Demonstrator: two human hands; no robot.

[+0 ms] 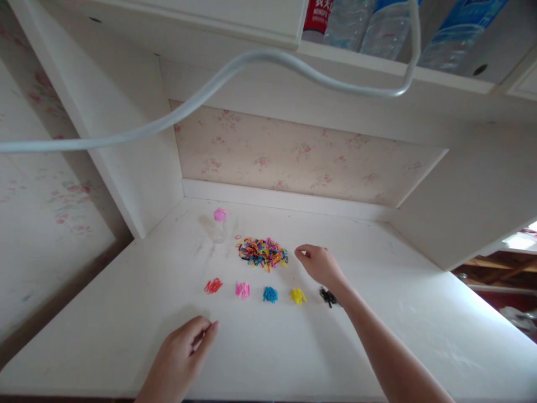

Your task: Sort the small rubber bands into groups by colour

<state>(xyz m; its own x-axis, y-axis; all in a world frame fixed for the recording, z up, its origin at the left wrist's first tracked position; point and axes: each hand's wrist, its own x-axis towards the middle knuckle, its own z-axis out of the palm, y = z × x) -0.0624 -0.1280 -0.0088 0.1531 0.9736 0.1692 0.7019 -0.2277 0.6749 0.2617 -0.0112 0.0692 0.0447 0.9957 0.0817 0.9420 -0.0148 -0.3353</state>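
Observation:
A heap of mixed small coloured rubber bands lies in the middle of the white desk. Just right of it is my right hand, its thumb and fingertips pinched together; anything between them is too small to make out. In front of the heap runs a row of sorted piles: red bands, pink bands, blue bands, yellow bands and black bands, the last partly behind my right wrist. My left hand rests near the front edge, fingers loosely curled with nothing visible in them.
Behind the piles, at the left, stands a small clear bottle with a pink top. A white cable crosses high in front of the shelf, where plastic bottles stand. White side panels border the desk.

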